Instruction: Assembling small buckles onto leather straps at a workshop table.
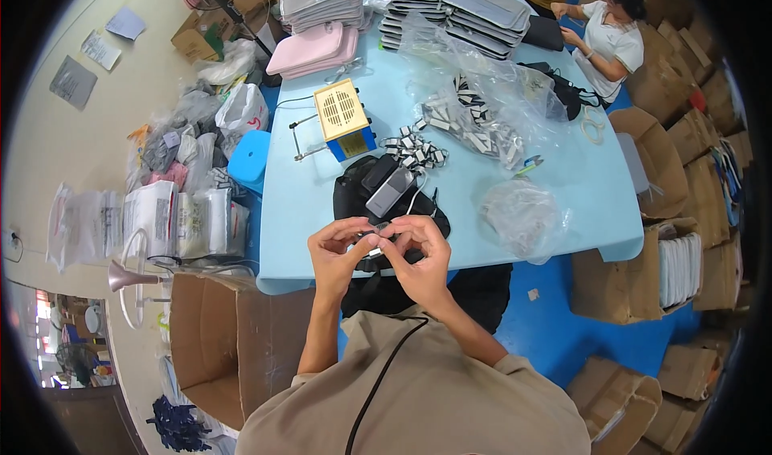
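Observation:
My left hand point(338, 247) and my right hand point(420, 256) meet at the near edge of the table, fingertips pinched together. Between them is a small piece point(375, 252) with white and dark parts, mostly covered by the fingers, so its kind is hard to make out. Just beyond my hands lies a black bag point(351, 190), with a grey boxy device point(391, 193) resting on it and a white cord point(415, 197) beside the device. Farther off, a loose pile of small white-and-black pieces point(414, 151) sits on the light blue tablecloth point(301, 214).
A yellow-and-blue box device point(341, 117) stands left of the pile. Clear plastic bags point(523, 218) lie to the right, one holding more pieces. Stacked grey cases point(458, 13) and pink cases point(314, 51) fill the far end. Cardboard boxes point(241, 346) flank the table. A co-worker point(611, 45) sits far right.

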Tool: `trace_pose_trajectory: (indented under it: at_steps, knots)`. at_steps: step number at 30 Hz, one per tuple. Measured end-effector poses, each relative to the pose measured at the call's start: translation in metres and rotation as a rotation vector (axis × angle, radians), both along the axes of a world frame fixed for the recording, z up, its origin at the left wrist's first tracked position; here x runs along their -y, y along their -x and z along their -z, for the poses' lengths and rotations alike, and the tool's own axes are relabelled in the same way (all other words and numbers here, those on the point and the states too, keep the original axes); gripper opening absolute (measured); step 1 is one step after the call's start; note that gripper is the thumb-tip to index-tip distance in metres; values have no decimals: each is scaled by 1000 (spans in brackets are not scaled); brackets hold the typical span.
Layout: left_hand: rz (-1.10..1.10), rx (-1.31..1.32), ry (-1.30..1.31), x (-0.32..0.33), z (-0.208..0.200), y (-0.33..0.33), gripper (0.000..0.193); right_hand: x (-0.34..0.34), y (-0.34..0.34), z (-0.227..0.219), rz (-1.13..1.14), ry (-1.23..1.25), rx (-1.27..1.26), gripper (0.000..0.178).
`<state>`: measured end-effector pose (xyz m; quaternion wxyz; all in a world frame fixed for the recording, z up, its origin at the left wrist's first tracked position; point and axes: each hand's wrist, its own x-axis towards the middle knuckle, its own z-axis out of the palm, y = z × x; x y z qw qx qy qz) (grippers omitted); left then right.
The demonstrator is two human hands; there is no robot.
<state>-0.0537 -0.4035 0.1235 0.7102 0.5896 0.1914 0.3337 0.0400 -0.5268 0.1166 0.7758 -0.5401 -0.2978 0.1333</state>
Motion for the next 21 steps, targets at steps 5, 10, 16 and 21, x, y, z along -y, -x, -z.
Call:
trace_pose_trajectory:
  at_steps: [5,10,16,21]
  knots:
    - [-6,-7,2,2,5,-1,25,4,-2,6,17,19,4,33]
    - [5,1,-31,1,8,-2,22,8,-1,10,22,33,-11,34]
    - [-4,13,-8,4,8,0,22,9,0,11,22,32,-7,32]
    - [14,-18,-8,4,6,0,23,11,0,17,-10,45,-8,30]
